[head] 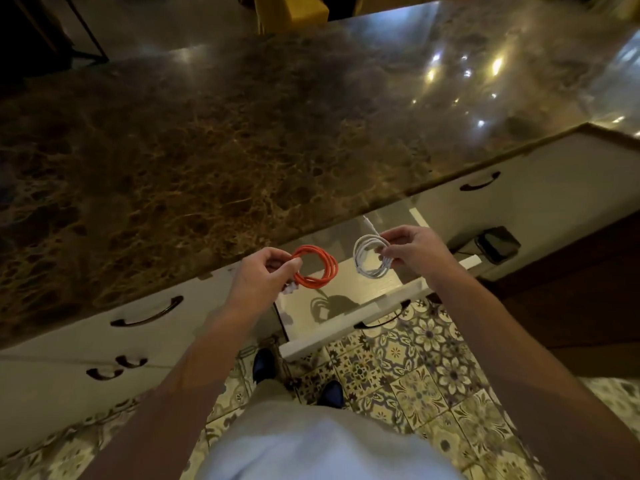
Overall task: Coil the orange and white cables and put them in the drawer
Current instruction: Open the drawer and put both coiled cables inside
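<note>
My left hand [261, 277] pinches the left side of a coiled orange cable [320, 268], whose white plug ends poke out below my fingers. A coiled white cable [363, 258] hangs from my right hand [414, 249], with one loose plug end sticking up toward the counter. Both coils hover above the open drawer [363, 315], a pale, shallow drawer pulled out under the counter edge. The coils' shadows fall on the drawer's bottom.
A dark brown marble countertop [207, 150] fills the far side. Closed drawers with dark handles [147, 315] flank the open one. A dark phone-like device [498, 244] sits to the right. Patterned floor tiles [415, 368] and my shoes lie below.
</note>
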